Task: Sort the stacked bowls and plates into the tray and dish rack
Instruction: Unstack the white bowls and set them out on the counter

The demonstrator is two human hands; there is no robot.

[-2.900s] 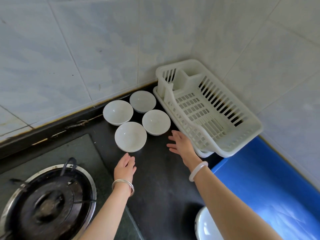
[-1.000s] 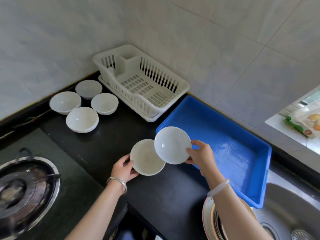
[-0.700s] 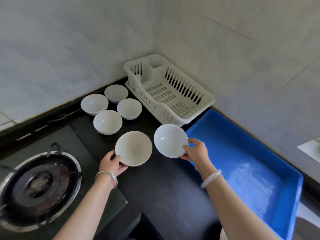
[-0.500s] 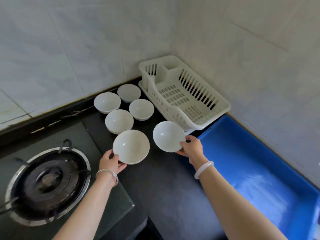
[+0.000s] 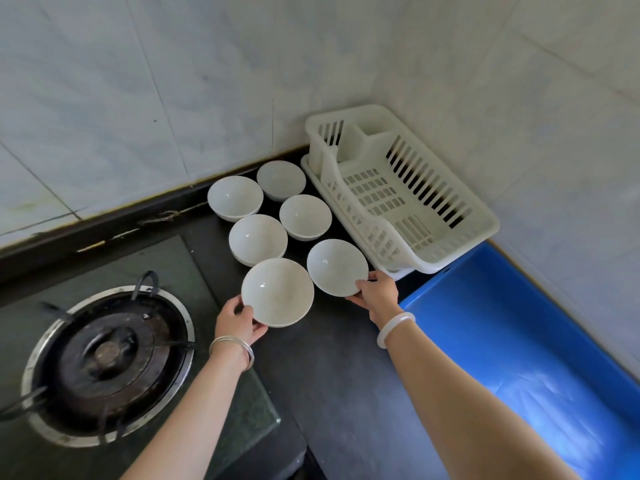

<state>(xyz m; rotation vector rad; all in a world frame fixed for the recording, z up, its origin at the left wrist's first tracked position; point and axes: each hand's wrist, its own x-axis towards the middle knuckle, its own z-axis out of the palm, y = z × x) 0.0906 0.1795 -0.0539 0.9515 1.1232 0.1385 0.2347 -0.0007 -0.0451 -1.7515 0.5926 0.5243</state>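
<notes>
I hold the left bowl (image 5: 277,292) in my left hand (image 5: 235,322) and the right bowl (image 5: 337,266) in my right hand (image 5: 377,296). My fingers (image 5: 241,308) are clamped on the near rims, probably for a level set-down. Four bowls (image 5: 258,240) sit just beyond.

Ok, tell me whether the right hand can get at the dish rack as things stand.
Probably yes: the right hand sits just beside the dish rack, at its near corner, with nothing between them, though it already grips a bowl.

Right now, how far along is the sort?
Done: nothing sorted; the dish rack and blue tray hold no dishes. Four bowls sit on the counter beside the rack. In hand: left hand grips one bowl, right hand grips a second bowl. Left: all six bowls; no plates in view.
</notes>
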